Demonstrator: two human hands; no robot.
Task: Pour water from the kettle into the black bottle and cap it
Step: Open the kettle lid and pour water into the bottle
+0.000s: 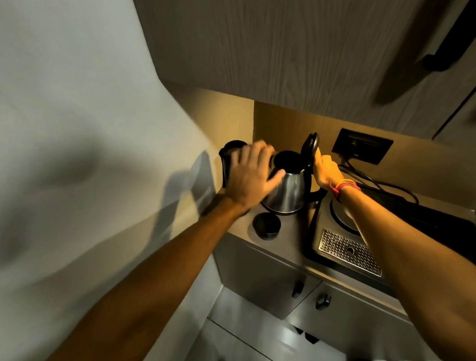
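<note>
Two hands are up at the counter's back corner, with the kettle (287, 188) between them. Your left hand (249, 178) is spread wide, fingers apart, in front of the black bottle (228, 158) and overlapping the kettle's spout; whether it touches either you cannot tell from here. Your right hand (326, 170) is closed around the kettle's black handle, just below the raised lid (310, 145).

Kettle — brushed steel, cone-shaped body, dark round mouth, lid standing upright on its hinge. Bottle — matte black, cylindrical, open at the top, standing against the wall left of the kettle. Cap (266, 225) — black, round, lying flat on the counter (288, 242) just in front of the kettle. Tray (348, 250) — black, with a perforated metal grate, to the right under your right forearm.
</note>
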